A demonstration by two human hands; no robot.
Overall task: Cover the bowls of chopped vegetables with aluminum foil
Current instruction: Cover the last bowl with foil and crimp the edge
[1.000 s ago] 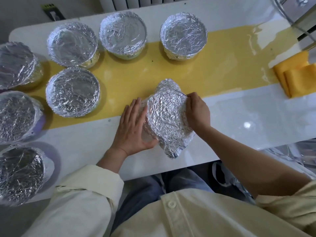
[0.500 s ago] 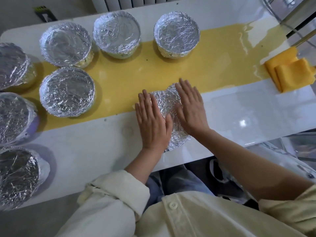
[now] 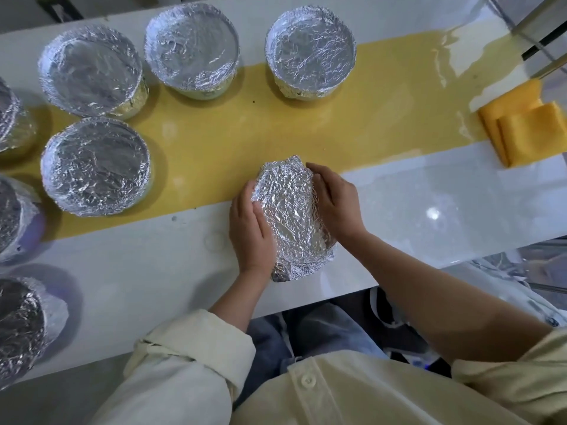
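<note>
A bowl wrapped in crinkled aluminum foil (image 3: 291, 216) sits near the table's front edge, where the yellow strip (image 3: 352, 127) meets the white top. My left hand (image 3: 250, 228) cups its left side, fingers curled over the foil at the rim. My right hand (image 3: 334, 200) cups its right side the same way. The bowl's contents are hidden by the foil. Several other foil-covered bowls stand on the table: three in the back row (image 3: 89, 69) (image 3: 191, 44) (image 3: 310, 49) and one in front of them (image 3: 95, 165).
More foil-covered bowls line the left edge (image 3: 12, 216) (image 3: 21, 320), partly cut off by the frame. A folded yellow cloth (image 3: 527, 124) lies at the right. The white table (image 3: 138, 271) ends just in front of my lap.
Half a second ago both palms lay flat on top of the foil. They have slid apart to the bowl's sides and now cup its rim.
</note>
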